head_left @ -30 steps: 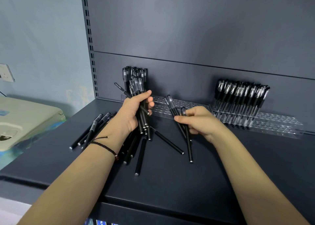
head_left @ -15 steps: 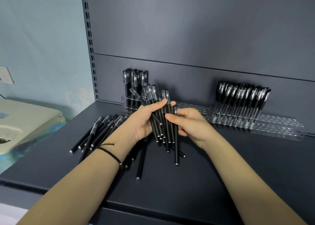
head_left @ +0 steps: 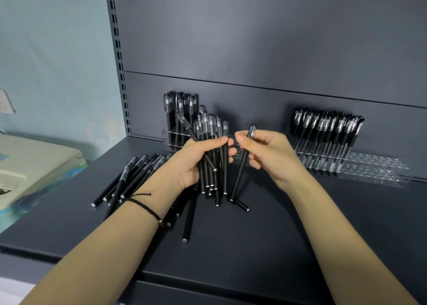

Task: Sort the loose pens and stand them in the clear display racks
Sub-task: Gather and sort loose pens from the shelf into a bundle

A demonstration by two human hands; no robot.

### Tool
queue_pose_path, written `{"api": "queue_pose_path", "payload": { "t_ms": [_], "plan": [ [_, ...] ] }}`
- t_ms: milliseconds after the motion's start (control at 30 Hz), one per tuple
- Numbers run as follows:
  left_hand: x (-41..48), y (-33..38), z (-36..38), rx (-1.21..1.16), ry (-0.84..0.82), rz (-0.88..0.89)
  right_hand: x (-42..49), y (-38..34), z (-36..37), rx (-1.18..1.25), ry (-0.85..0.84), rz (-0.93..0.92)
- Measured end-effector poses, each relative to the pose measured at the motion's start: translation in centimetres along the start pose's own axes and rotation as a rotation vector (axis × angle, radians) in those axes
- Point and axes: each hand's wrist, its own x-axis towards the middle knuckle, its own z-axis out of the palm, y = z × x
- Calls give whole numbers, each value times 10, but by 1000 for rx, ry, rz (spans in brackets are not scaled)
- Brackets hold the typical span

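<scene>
**Bundle in the left hand, one pen in the right**

At the far left, off the shelf, sits a cream-coloured machine [head_left: 34,166] against the pale blue wall. On the dark shelf [head_left: 254,247] just right of it lies a loose fan of black pens [head_left: 129,179], caps pointing to the far side, with more pens scattered beneath the left forearm, one of them [head_left: 189,221] reaching nearest the front edge. A thin black cord bracelet [head_left: 147,208] circles the left wrist.

The left hand [head_left: 196,163] is closed around a bundle of black pens [head_left: 211,156], held roughly upright with the caps up and the lower ends hanging just above the shelf; thumb and fingers wrap the bundle at its middle. Behind this hand, against the back panel, a clear rack [head_left: 169,138] holds a small cluster of standing pens [head_left: 181,115].

Just to the right, the right hand [head_left: 270,156] is loosely curled, pinching a single black pen [head_left: 242,166] between thumb and fingers near its capped end; the pen slants down and to the left, its lower end close to the shelf and to a short pen end [head_left: 242,205] lying there.

Far right, a second clear rack [head_left: 374,170] carries a dense row of leaning pens [head_left: 325,133] at its left part, while its right part shows bare holes
</scene>
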Motion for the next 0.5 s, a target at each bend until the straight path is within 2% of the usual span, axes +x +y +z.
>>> {"api": "queue_pose_path", "payload": {
  "t_ms": [133,500],
  "plan": [
    [-8,-1,7,175,-169,7,-4,-7,2,1,2,-59],
    [-17,-1,16,444,-341,145,-7,-16,-3,-146,-69,-73]
  ]
}}
